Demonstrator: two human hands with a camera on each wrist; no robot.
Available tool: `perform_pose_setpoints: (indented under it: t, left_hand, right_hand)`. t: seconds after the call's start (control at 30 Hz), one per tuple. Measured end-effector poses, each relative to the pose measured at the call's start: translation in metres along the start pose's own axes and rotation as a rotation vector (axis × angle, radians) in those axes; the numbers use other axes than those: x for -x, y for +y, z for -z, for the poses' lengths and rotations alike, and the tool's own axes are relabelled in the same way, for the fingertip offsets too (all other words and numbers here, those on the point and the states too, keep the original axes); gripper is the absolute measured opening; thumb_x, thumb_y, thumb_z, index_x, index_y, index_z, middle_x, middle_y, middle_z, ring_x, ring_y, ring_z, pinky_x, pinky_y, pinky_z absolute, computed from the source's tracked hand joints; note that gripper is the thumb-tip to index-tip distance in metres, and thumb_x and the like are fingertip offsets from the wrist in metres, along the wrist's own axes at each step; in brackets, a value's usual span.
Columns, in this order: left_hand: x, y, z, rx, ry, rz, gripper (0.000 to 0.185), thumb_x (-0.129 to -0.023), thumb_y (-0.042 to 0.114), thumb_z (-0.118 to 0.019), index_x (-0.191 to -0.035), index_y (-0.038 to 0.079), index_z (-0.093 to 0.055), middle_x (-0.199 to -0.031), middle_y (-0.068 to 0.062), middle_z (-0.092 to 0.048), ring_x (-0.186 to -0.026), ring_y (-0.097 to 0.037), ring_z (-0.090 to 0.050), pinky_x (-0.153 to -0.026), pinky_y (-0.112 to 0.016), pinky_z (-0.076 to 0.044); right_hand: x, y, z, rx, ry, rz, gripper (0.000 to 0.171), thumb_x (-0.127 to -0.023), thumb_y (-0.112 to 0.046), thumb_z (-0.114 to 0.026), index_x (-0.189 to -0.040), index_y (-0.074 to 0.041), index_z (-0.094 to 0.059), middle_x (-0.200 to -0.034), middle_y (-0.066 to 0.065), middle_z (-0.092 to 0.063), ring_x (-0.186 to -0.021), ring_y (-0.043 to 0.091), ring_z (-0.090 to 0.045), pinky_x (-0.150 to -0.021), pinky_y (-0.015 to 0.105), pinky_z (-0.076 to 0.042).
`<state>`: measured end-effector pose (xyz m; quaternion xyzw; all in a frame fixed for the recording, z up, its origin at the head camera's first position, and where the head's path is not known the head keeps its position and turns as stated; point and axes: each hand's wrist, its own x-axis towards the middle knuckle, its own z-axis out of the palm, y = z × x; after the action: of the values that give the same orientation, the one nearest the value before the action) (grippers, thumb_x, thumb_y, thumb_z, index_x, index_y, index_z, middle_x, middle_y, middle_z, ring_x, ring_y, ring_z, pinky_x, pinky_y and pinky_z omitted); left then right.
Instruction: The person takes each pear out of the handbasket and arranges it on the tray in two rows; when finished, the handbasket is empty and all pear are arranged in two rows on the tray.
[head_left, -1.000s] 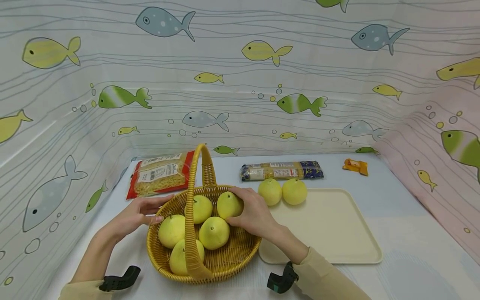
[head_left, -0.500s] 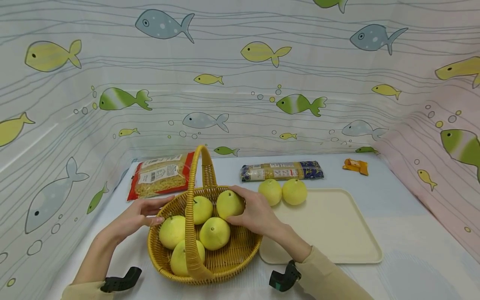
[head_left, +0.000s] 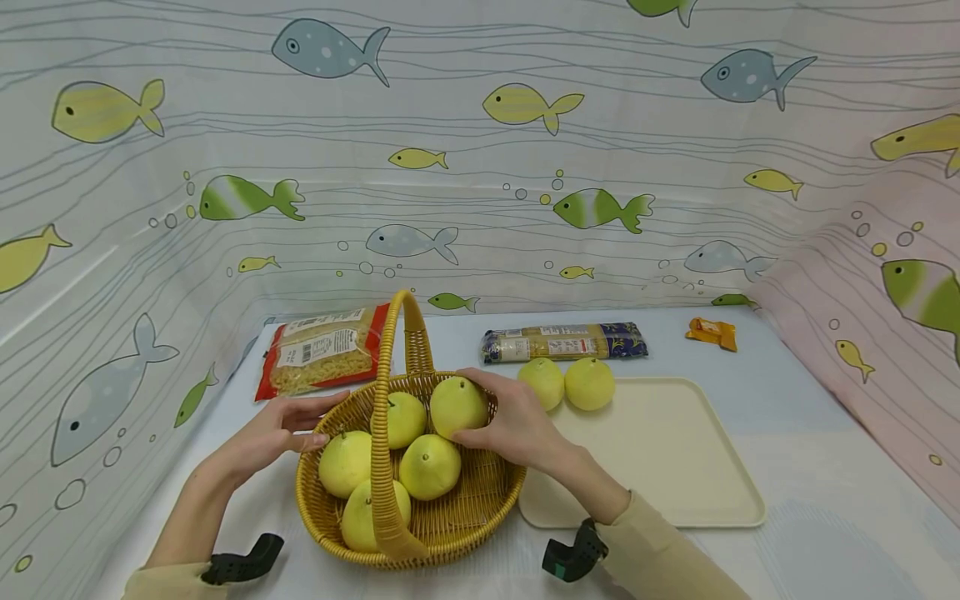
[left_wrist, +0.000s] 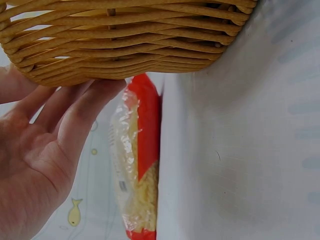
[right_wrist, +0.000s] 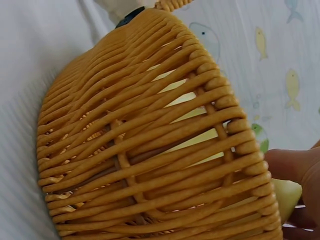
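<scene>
A woven yellow basket (head_left: 450, 517) with a tall handle (head_left: 385, 392) stands at the table's front. Several yellow round fruits lie in it. My right hand (head_left: 474, 407) grips the far right fruit (head_left: 452, 404) from its right side, just above the others. My left hand (head_left: 303, 421) lies with straight fingers against the basket's left rim. In the left wrist view my left hand (left_wrist: 75, 107) touches the basket wall (left_wrist: 125, 45). The right wrist view shows the basket wall (right_wrist: 150, 150), my fingertips (right_wrist: 295, 170) and a bit of the fruit (right_wrist: 286, 197).
A cream tray (head_left: 660, 450) lies right of the basket, with two yellow fruits (head_left: 542, 382) (head_left: 588, 383) at its far left corner. Behind are a red pasta bag (head_left: 322, 348), a spaghetti packet (head_left: 562, 342) and an orange wrapper (head_left: 710, 332). Fish-patterned sheets wall in the table.
My right hand has raised the gripped fruit slightly inside the basket. The left hand has stayed on the rim.
</scene>
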<state>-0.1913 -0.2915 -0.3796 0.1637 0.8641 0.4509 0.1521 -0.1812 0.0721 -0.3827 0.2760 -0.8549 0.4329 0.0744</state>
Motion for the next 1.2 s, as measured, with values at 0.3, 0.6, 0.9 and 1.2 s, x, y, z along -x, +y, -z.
perform_pose_setpoints:
  t: [0.3, 0.6, 0.9, 1.2]
  left_hand:
    - [0.0, 0.0, 0.0, -0.001, 0.002, 0.002, 0.066, -0.09, 0.019, -0.07, -0.149, 0.001, -0.045, -0.149, -0.023, -0.047, -0.132, -0.048, -0.049, -0.101, -0.064, -0.042]
    - [0.001, 0.0, -0.001, 0.011, -0.008, -0.002, 0.067, -0.09, 0.019, -0.07, -0.15, 0.004, -0.045, -0.151, -0.021, -0.045, -0.135, -0.046, -0.047, -0.102, -0.062, -0.042]
    - [0.001, 0.0, -0.001, 0.021, -0.009, 0.007, 0.067, -0.09, 0.018, -0.07, -0.15, 0.003, -0.044, -0.151, -0.022, -0.045, -0.134, -0.046, -0.048, -0.1, -0.061, -0.044]
    - [0.0, 0.0, 0.0, 0.001, 0.0, -0.001, 0.067, -0.09, 0.019, -0.07, -0.149, 0.001, -0.044, -0.15, -0.023, -0.046, -0.133, -0.048, -0.048, -0.101, -0.063, -0.042]
  right_hand:
    - [0.001, -0.002, 0.008, -0.015, -0.027, -0.014, 0.072, -0.072, -0.022, -0.09, -0.137, -0.012, -0.06, -0.126, 0.003, -0.069, -0.103, 0.014, -0.067, -0.088, 0.034, -0.055]
    - [0.0, -0.005, 0.022, -0.059, -0.043, -0.023, 0.073, -0.071, -0.018, -0.091, -0.137, -0.009, -0.061, -0.127, 0.007, -0.068, -0.108, 0.022, -0.068, -0.09, 0.031, -0.055]
    - [0.001, -0.01, 0.043, -0.1, -0.085, -0.039, 0.076, -0.074, -0.015, -0.089, -0.142, -0.007, -0.056, -0.135, 0.009, -0.064, -0.121, 0.024, -0.064, -0.1, 0.033, -0.049]
    - [0.003, -0.013, 0.065, -0.118, -0.095, -0.053, 0.075, -0.073, -0.019, -0.089, -0.141, -0.011, -0.058, -0.133, 0.006, -0.065, -0.121, 0.024, -0.064, -0.1, 0.036, -0.05]
